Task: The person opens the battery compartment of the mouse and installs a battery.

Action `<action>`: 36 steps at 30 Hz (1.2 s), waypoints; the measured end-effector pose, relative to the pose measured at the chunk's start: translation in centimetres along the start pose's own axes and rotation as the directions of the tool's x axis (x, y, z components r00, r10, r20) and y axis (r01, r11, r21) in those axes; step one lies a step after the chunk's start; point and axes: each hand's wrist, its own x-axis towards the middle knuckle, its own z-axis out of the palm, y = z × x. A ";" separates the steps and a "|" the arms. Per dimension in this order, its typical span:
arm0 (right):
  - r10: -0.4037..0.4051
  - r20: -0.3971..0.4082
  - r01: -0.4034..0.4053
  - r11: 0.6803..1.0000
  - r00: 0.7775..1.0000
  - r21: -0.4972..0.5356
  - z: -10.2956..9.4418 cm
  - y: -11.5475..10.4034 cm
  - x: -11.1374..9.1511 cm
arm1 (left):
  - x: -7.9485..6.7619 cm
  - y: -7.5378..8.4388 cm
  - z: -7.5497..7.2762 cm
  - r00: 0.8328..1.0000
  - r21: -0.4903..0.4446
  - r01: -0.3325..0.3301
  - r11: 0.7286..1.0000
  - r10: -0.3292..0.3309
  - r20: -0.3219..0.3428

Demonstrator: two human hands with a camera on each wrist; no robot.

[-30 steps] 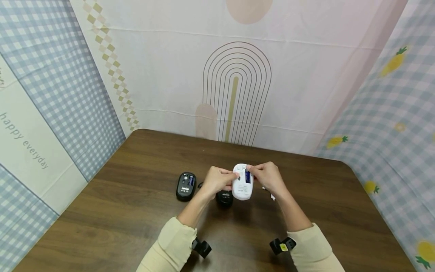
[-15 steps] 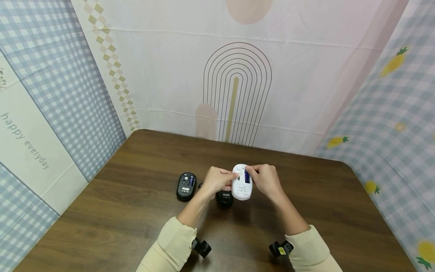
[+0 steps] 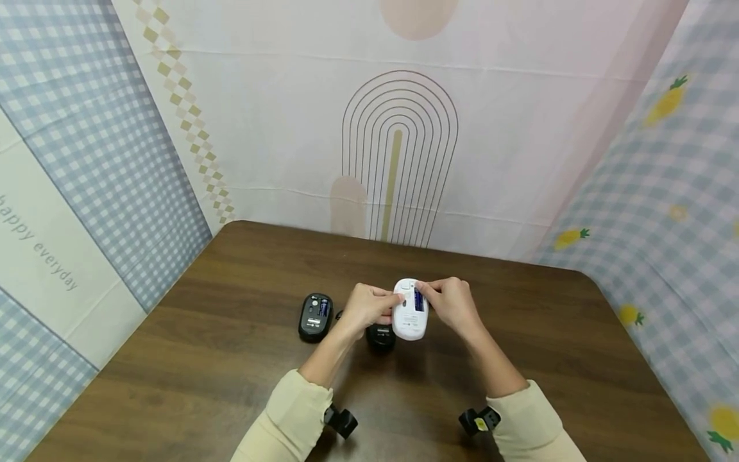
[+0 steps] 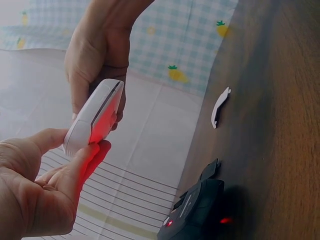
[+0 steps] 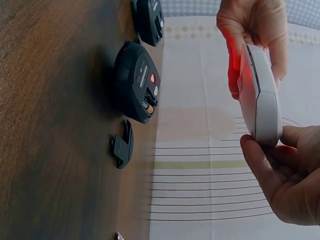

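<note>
A white computer mouse [image 3: 410, 321] is held up above the table, its underside with an open battery bay toward the head camera. A dark blue battery [image 3: 418, 299] shows in the bay. My left hand [image 3: 365, 307] pinches the mouse by its left side, thumb on the underside. My right hand [image 3: 453, 305] grips its upper right edge, with the thumb at the top end of the battery. Red light from the mouse falls on the left fingers [image 4: 92, 157] in the left wrist view. Just below my left hand sits a black mouse [image 3: 381, 338], partly hidden by it.
Another black mouse [image 3: 315, 317] lies underside up on the wooden table [image 3: 242, 385], farther left. A black battery cover [image 5: 122, 145] lies near the partly hidden mouse in the right wrist view. The left wrist view shows a white cover [image 4: 220, 107] on the table.
My right hand has shifted slightly left along the white mouse, and its forearm now hides the white cover in the head view. Left hand and mouse stay almost still.
</note>
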 end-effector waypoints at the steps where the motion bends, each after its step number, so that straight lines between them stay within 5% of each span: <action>1: 0.002 -0.001 -0.002 1.000 1.000 0.008 -0.1 0.0 0.0 | 0.0 0.0 0.1 1.000 0.001 -0.001 1.000 0.001 0.002; 15: 0.103 0.024 -0.105 0.992 0.994 0.069 -1.5 1.7 -0.3 | 0.7 -0.3 1.4 1.000 -0.008 -0.007 1.000 0.007 0.028; 20: 0.173 0.024 -0.174 0.967 0.985 0.186 -2.5 3.2 -1.0 | 1.2 -0.8 1.7 1.000 -0.006 -0.003 1.000 0.003 0.025; 26: 0.224 0.004 -0.222 0.961 0.975 0.163 -3.5 5.3 -2.3 | 2.0 -1.4 2.6 0.998 0.007 0.000 1.000 0.000 0.063; 36: 0.267 -0.024 -0.257 0.946 0.964 0.199 -4.4 6.8 -4.1 | 3.2 -2.0 4.4 0.998 0.138 -0.010 0.990 0.001 0.063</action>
